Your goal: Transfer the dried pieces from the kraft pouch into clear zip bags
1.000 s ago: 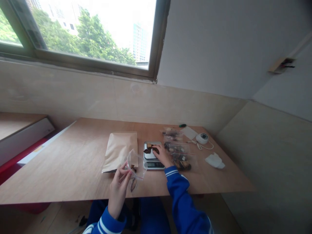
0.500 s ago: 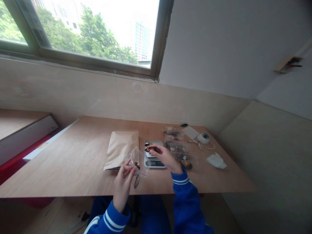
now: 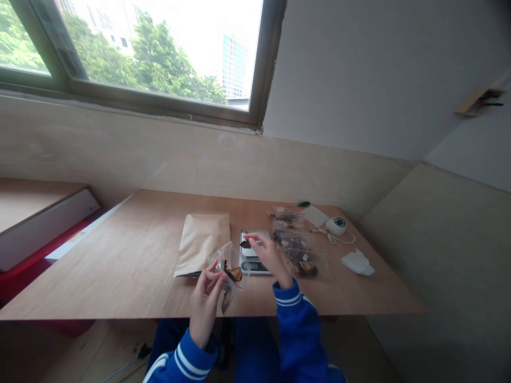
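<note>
My left hand [image 3: 206, 292] pinches the rim of a clear zip bag [image 3: 243, 266] with a red line along its seal. Brown dried slices [image 3: 234, 274] show at the bag's mouth, and another slice hangs lower in the plastic. Above the white kitchen scale [image 3: 255, 266], my right hand [image 3: 268, 255] has thumb and fingertips at a dark dried slice [image 3: 244, 244], apparently pinching it. This hand covers much of the weighing plate. Just left of the scale lies a brown paper bag [image 3: 203, 236].
Several filled clear bags [image 3: 297, 242] lie right of the scale. Farther right are a white round device [image 3: 336, 225] with a cable, a white card [image 3: 315, 216] and a crumpled white tissue [image 3: 357, 263]. A green object [image 3: 304, 204] sits near the wall. The wooden table's [image 3: 131, 276] front edge is close.
A larger brown slice now shows at the mouth of the bag in my left hand. Fewer brown pieces are visible under my right hand, which remains over the scale. The view has shifted slightly.
</note>
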### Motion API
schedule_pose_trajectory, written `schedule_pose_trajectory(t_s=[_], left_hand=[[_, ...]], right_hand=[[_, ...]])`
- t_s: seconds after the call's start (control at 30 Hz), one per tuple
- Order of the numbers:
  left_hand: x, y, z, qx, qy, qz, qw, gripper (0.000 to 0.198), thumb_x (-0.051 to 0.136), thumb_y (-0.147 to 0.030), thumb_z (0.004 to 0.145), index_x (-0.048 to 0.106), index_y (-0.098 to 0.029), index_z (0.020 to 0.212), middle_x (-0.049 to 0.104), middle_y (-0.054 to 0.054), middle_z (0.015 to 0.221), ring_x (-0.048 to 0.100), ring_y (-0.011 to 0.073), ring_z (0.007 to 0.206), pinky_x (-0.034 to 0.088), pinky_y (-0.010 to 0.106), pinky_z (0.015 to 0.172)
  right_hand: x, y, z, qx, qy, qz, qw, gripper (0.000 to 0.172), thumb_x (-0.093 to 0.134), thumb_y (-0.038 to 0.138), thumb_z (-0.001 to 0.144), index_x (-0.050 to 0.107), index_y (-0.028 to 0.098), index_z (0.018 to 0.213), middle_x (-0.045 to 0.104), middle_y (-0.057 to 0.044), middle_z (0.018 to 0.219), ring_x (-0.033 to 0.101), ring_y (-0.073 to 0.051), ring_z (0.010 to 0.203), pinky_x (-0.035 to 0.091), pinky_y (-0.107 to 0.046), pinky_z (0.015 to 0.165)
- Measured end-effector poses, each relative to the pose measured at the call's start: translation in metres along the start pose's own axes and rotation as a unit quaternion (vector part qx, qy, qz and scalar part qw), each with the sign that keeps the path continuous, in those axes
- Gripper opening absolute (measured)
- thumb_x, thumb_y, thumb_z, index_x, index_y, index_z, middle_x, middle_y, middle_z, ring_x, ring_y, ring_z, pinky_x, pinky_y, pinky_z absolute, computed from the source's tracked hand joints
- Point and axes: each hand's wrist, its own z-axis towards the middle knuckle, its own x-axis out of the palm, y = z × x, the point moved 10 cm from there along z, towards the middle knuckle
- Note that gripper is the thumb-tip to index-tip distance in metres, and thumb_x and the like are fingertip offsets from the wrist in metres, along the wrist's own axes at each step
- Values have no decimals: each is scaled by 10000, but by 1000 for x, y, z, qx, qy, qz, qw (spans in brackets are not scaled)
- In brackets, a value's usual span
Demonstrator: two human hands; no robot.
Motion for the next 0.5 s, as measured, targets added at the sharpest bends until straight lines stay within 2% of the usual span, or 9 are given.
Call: schedule_pose_trajectory(t_s=[0.07, 0.13, 0.23, 0.33, 0.5], left_hand=[[-2, 1, 1, 2, -10, -1, 1000, 342, 667, -498, 706, 544, -181, 669, 581, 147, 1285, 588, 309, 1124, 507, 425, 912], [-3, 2, 2, 3, -16, 2, 1000, 351, 668, -510, 699, 541, -185, 663, 597, 144, 1266, 595, 306, 1113, 515, 420, 896], [-1, 1, 0, -1, -11, 9, 1000, 360, 664, -521, 698, 544, -183, 673, 594, 151, 1269, 607, 299, 1095, 521, 398, 885], [0, 0, -1, -10, -1, 8, 1000, 363, 662, -523, 701, 544, -179, 701, 586, 165, 1276, 611, 299, 1093, 520, 395, 890], [-7, -2, -2, -10, -5, 2, 1000, 352, 667, -500, 706, 523, -179, 690, 605, 159, 1250, 619, 296, 1080, 526, 402, 878]], right_hand=[[-5, -30, 6, 12, -38, -75, 996, 277, 498, 265, 866, 620, 213, 1109, 622, -81, 1133, 572, -209, 1068, 449, -374, 924], [4, -58, 13, 17, -27, -150, 988, 363, 543, 235, 825, 582, 212, 1185, 560, -103, 1257, 475, -241, 1211, 359, -427, 1026], [24, -92, 22, 34, 12, -213, 976, 440, 585, 233, 794, 554, 217, 1233, 501, -106, 1345, 400, -261, 1279, 308, -449, 1054], [32, -106, 26, 48, 10, -221, 974, 384, 586, 182, 777, 610, 207, 1160, 566, -106, 1265, 457, -271, 1202, 317, -458, 1024], [25, -108, 19, 62, -34, -196, 978, 275, 529, 102, 777, 687, 208, 975, 657, -96, 1043, 519, -266, 1061, 358, -452, 945]])
